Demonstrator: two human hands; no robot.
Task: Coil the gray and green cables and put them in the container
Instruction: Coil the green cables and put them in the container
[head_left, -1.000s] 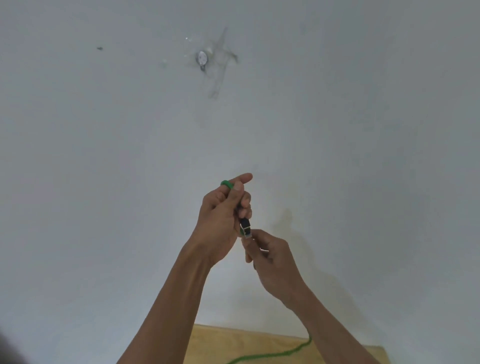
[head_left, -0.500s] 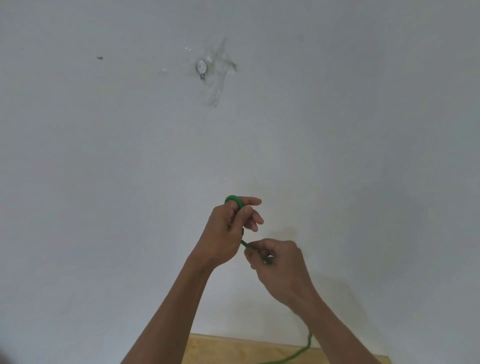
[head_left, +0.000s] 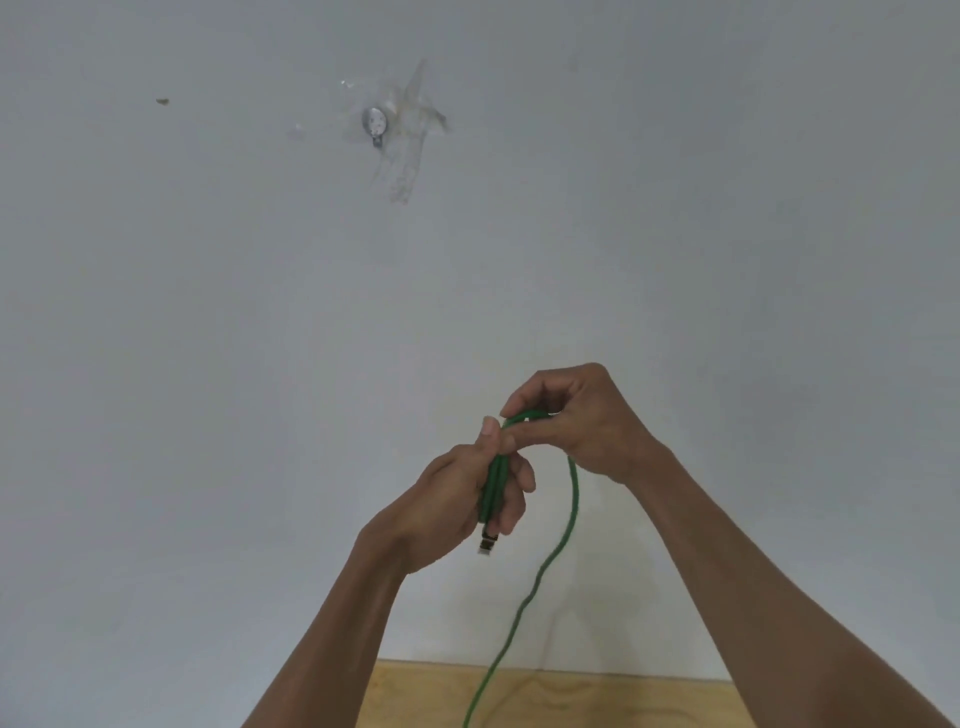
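Observation:
The green cable (head_left: 570, 514) is held up in front of a white wall. My left hand (head_left: 457, 499) is closed around two folded strands of it, and the dark and silver plug (head_left: 487, 545) hangs just below that fist. Above and to the right, my right hand (head_left: 582, 415) pinches the cable where it bends over the left thumb. From there the cable drops in a loose curve to the wooden table (head_left: 597, 699) at the bottom. Neither the gray cable nor the container is in view.
The white wall fills most of the view, with a small metal hook (head_left: 375, 124) and tape marks high up. Only a strip of the wooden table's far edge shows at the bottom.
My right hand has risen from below the left hand to above it, laying the cable over the left thumb. The plug now hangs out below my left fist.

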